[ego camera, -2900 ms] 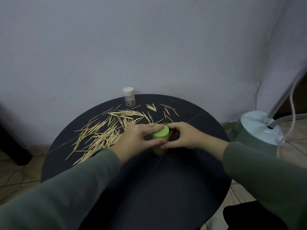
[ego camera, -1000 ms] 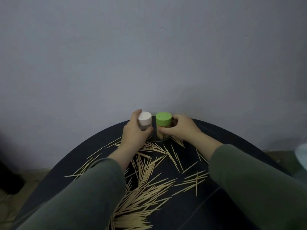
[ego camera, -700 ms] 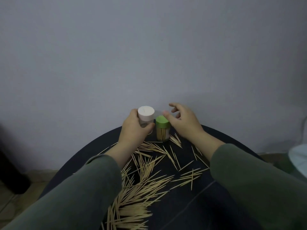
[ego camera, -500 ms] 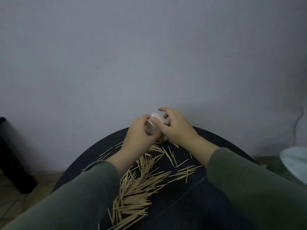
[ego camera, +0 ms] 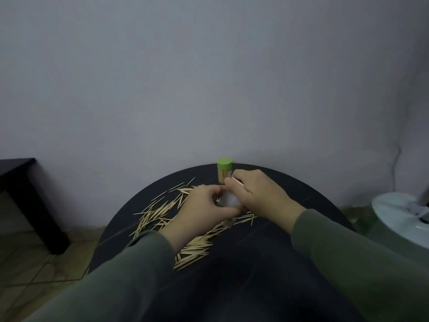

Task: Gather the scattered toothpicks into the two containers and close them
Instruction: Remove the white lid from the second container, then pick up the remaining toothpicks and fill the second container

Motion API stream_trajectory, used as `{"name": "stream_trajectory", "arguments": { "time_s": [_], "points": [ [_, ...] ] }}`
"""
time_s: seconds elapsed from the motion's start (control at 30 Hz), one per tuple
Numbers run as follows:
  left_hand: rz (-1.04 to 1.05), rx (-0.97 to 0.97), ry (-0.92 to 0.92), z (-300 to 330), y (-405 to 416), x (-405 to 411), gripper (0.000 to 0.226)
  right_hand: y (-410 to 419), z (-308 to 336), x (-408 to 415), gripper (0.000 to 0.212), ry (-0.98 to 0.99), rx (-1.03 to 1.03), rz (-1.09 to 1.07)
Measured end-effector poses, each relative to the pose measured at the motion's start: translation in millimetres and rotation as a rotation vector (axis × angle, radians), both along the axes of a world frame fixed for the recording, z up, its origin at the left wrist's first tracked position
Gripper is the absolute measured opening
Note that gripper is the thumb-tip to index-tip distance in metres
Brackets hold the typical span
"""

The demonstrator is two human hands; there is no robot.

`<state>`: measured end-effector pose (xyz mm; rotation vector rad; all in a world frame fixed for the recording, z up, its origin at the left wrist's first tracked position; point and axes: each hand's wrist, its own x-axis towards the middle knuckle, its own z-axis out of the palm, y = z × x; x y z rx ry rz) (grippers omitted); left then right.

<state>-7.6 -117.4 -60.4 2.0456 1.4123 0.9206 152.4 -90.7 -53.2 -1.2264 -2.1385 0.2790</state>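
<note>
1. The left hand (ego camera: 204, 208) has carried the clear container (ego camera: 228, 199) away from the far edge of the surface (ego camera: 290, 228), where a moment ago it stood beside the green-lidded container (ego camera: 224, 170), and now holds it over the middle, fingers curled round its body.
2. The right hand (ego camera: 260, 194) has left the green-lidded container and now pinches the white lid (ego camera: 235, 181) of the clear one; whether the lid is already loose cannot be told.
3. The green-lidded container stands alone and shut at the far edge, toothpicks visible inside.
4. The scattered toothpicks (ego camera: 176, 219) lie across the left half and middle of the surface, under and beside the hands.
5. Judgement: the first container seems done; this one is being opened for filling, so most gathering remains.
</note>
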Motion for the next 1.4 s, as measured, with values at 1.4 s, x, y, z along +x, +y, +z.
{"name": "stream_trajectory", "arguments": {
  "time_s": [1.4],
  "points": [
    [-0.081, 0.012, 0.506, -18.4, 59.4, 25.3, 0.038, 35.6, -44.6, 66.0, 0.035, -0.298, -0.363, -0.374]
  ]
}}
